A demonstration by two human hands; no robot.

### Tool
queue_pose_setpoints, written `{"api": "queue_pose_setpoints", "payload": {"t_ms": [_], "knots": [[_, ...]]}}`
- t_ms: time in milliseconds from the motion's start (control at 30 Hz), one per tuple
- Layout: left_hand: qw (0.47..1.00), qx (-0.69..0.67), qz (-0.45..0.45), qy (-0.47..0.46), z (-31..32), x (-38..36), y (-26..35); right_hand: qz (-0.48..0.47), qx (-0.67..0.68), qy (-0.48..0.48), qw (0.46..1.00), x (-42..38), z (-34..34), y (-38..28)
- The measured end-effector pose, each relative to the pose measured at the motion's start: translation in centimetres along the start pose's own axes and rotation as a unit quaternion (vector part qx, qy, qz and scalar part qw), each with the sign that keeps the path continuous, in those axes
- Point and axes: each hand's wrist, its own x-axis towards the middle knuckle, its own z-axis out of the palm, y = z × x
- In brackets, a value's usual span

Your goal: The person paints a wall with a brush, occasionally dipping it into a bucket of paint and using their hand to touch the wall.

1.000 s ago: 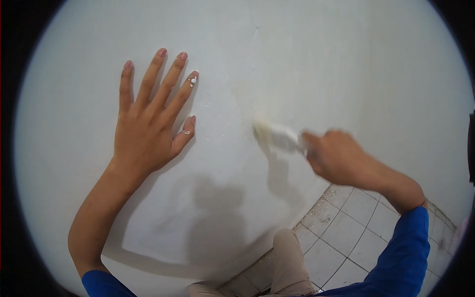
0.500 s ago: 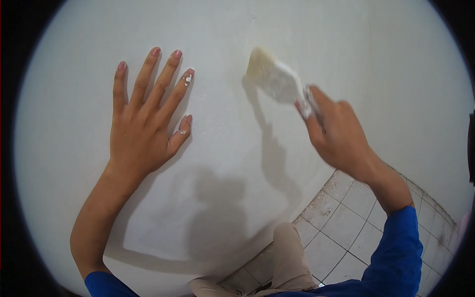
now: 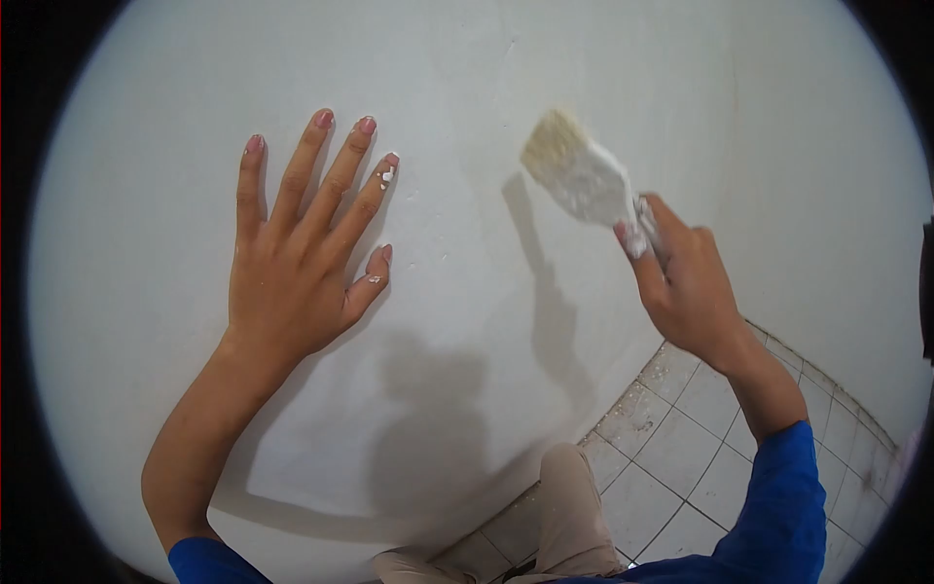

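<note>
My left hand [image 3: 292, 268] lies flat against the white wall [image 3: 428, 165] with its fingers spread and nothing in it. White specks of paint show on its index finger and thumb. On the right, my right hand [image 3: 686, 277] is wrapped round the handle of a wide paintbrush [image 3: 582, 180]. The brush points up and to the left, its metal part coated in white and its bristles pale yellow. A gap separates the bristles from their shadow on the wall, so the brush appears held off the surface.
A tiled floor [image 3: 671, 453] shows at the lower right, with dirt and white spots along its edge by the wall. Another wall surface [image 3: 827, 224] stands at the right. My legs in beige trousers [image 3: 574, 496] are at the bottom.
The paintbrush and my right hand have moved right and slightly down, with the bristles farther from their shadow. My left hand appears slightly lower and farther right in view, still flat.
</note>
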Motion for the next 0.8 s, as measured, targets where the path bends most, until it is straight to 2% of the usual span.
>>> {"api": "queue_pose_setpoints", "payload": {"t_ms": [67, 167, 267, 367, 467, 567, 667, 700, 767, 800], "knots": [[1.000, 0.002, -0.001, -0.002, 0.0, 0.0, 0.0, -0.023, -0.027, 0.037, 0.999, 0.9, 0.7, 0.2], [1.000, 0.004, -0.002, 0.000, -0.4, 0.1, 0.2, -0.021, -0.100, -0.029, 0.994, -1.7, 7.4, 4.9], [1.000, 0.009, -0.001, 0.004, -0.6, 0.1, 0.5, 0.065, -0.056, -0.170, 0.982, -5.2, 6.7, 5.0], [1.000, 0.025, 0.007, 0.002, -3.0, 0.3, 2.2, 0.056, 0.038, -0.143, 0.987, -6.7, 2.1, 5.3], [0.999, 0.033, 0.003, -0.004, -3.1, 0.4, 2.3, 0.029, 0.075, 0.004, 0.997, -4.4, -1.5, 2.9], [0.999, 0.033, 0.004, -0.008, -3.1, 0.6, 2.4, -0.005, 0.111, 0.096, 0.989, -1.3, -2.3, 2.5], [0.999, 0.033, 0.004, -0.008, -3.0, 0.6, 2.3, -0.062, -0.070, 0.064, 0.994, -0.8, 2.5, 4.6], [0.999, 0.032, 0.003, -0.008, -2.9, 0.5, 2.3, -0.054, -0.057, 0.028, 0.997, -1.5, 3.8, 4.8], [0.999, 0.036, 0.004, -0.010, -3.0, 0.5, 2.4, -0.020, -0.135, -0.105, 0.985, -3.8, 3.1, 3.7], [0.999, 0.038, 0.005, -0.009, -3.0, 0.6, 2.4, -0.020, -0.133, -0.133, 0.982, -3.8, 2.5, 3.9]]}}
